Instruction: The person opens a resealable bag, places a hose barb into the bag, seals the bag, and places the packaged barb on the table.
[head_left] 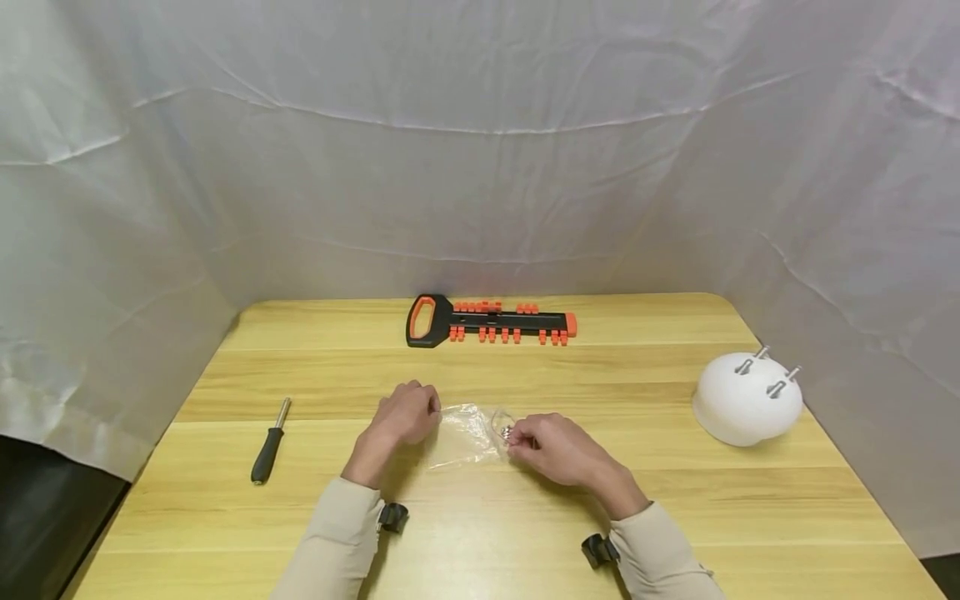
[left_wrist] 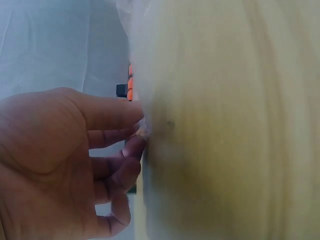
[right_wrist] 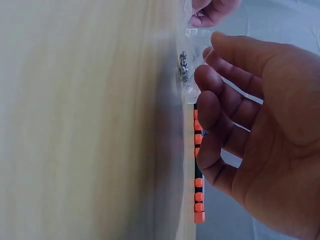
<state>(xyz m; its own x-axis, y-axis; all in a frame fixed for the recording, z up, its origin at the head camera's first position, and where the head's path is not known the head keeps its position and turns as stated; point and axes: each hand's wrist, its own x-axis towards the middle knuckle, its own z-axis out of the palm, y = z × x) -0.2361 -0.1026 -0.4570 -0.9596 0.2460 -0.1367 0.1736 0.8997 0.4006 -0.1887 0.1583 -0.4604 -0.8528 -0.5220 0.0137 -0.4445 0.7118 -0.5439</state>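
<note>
A clear plastic bag (head_left: 467, 435) lies on the wooden table between both hands. My left hand (head_left: 406, 414) pinches the bag's left edge between thumb and fingertips. At the bag's right end, my right hand (head_left: 558, 448) holds the film with thumb and forefinger, the other fingers loosely curled. Small metal screws (right_wrist: 183, 70) sit inside this end of the bag, just beside the right fingertips. In the left wrist view, a fold of thin film (left_wrist: 142, 131) shows at the left fingertips.
A screwdriver with a black handle (head_left: 267, 455) lies to the left. At the back is a black and orange rack with a loop handle (head_left: 430, 321). A rounded white object with metal prongs (head_left: 742, 404) stands at the right. Grey cloth (head_left: 480, 192) hangs behind the table (head_left: 480, 542).
</note>
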